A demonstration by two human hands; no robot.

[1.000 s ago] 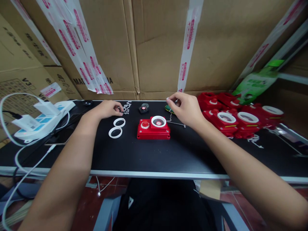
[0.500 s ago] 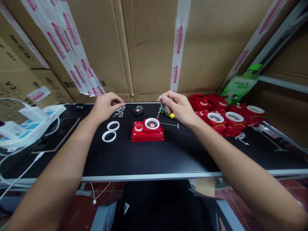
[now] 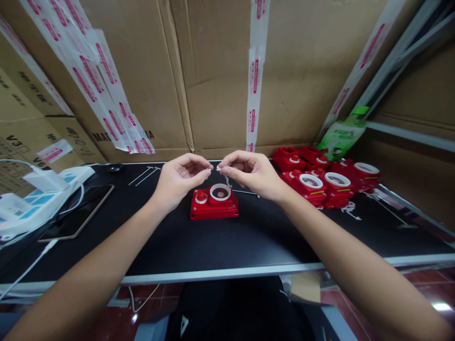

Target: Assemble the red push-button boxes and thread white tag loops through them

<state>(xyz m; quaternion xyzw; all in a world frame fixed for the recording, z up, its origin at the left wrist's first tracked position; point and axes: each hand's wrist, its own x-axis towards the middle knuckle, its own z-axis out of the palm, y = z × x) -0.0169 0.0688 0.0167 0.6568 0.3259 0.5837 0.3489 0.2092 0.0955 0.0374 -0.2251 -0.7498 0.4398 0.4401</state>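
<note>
My left hand and right hand are nearly tip to tip above the red push-button box, each pinching between thumb and forefinger, probably because the pieces are so small. In the head view, the left's tiny pale piece is too small to identify; the right pinches a white tip, with a pale strand hanging towards the box's right side. Whether it joins there, I cannot tell. The box lies flat before me, red button and white ring upward, likely for easy reach. Just right of it lies a metal rod; farther right, similar red boxes are grouped, seemingly out of the way.
</note>
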